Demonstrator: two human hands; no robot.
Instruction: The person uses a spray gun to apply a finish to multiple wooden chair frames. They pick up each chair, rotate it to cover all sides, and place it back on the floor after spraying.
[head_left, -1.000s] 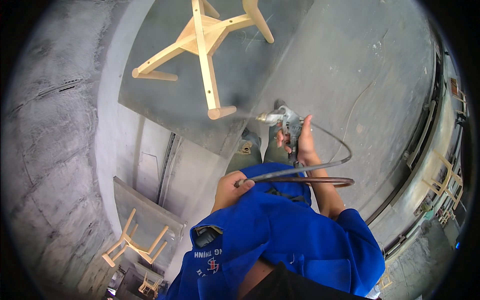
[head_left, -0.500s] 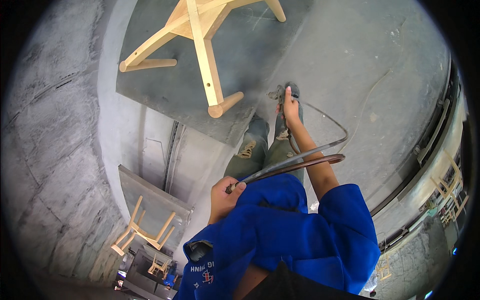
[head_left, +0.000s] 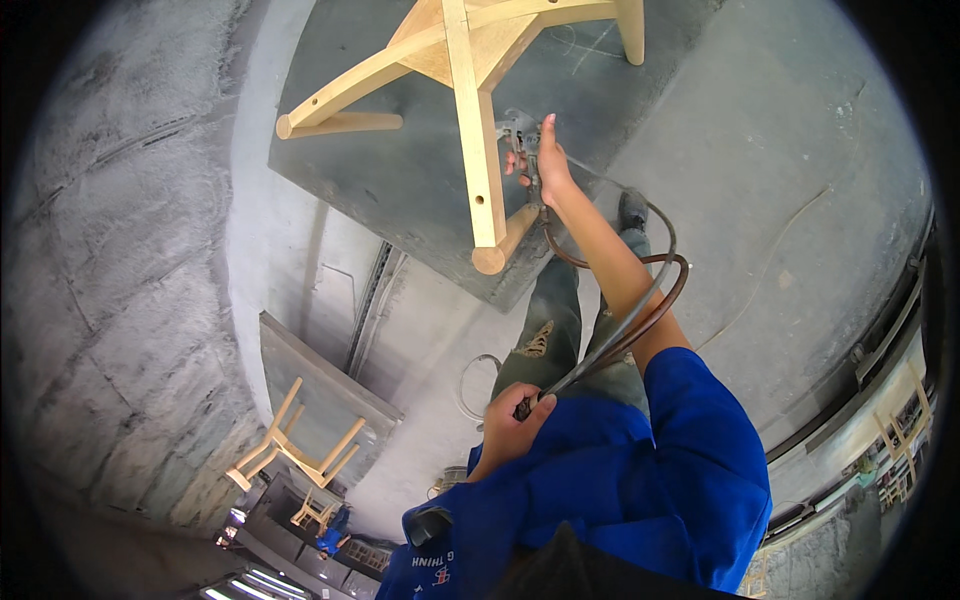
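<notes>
My right hand (head_left: 552, 168) is closed around a metal spray gun (head_left: 522, 138), its thumb pointing up. The gun is just beside a leg of a pale wooden chair frame (head_left: 472, 130), which lies with its crossed bars upward on a grey board (head_left: 420, 210). Grey and brown hoses (head_left: 672, 275) run from the gun in a loop past my right forearm. Near my waist, my left hand (head_left: 508, 430) is wrapped around the hoses.
Another wooden chair frame (head_left: 298, 455) rests on a second grey board (head_left: 330, 378) at the lower left. A grey stained wall (head_left: 130, 250) rises along the left. A thin line (head_left: 770, 250) lies on the floor at right. Farther back, a person in blue (head_left: 333, 535) stands by more chairs.
My right hand has moved left and farther forward with the spray gun, up to the chair leg. My left hand has shifted right and lower in view, still holding the hoses.
</notes>
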